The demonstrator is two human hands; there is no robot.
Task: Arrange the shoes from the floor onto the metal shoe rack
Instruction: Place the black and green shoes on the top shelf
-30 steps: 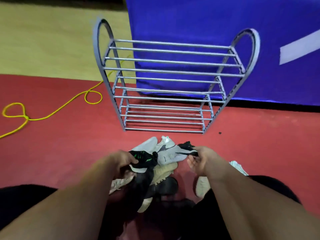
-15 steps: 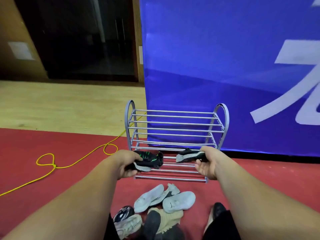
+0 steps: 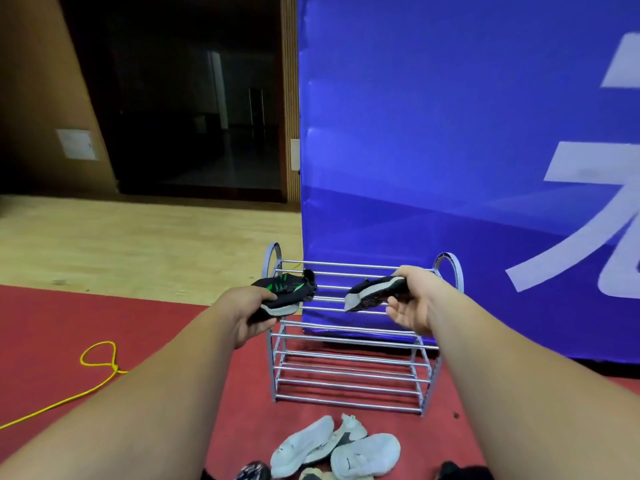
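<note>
A grey metal shoe rack (image 3: 349, 370) with three barred shelves stands on the red floor against a blue banner. My left hand (image 3: 249, 313) grips a black shoe with green stripes (image 3: 287, 292) over the left end of the top shelf. My right hand (image 3: 412, 299) holds the matching black shoe (image 3: 372, 294) by its heel, sole turned toward me, over the right half of the top shelf. Whether either shoe touches the bars I cannot tell. White shoes (image 3: 332, 448) lie soles up on the floor in front of the rack.
A yellow cord (image 3: 98, 358) loops over the red floor on the left. The blue banner (image 3: 467, 168) rises right behind the rack. More dark and beige shoes (image 3: 252, 472) lie at the bottom edge. Wooden flooring and a dark doorway (image 3: 194, 98) lie beyond.
Both hands lifted the black shoes off the floor pile and raised them from the lower shelf level up to the rack's top shelf. The camera tilted upward.
</note>
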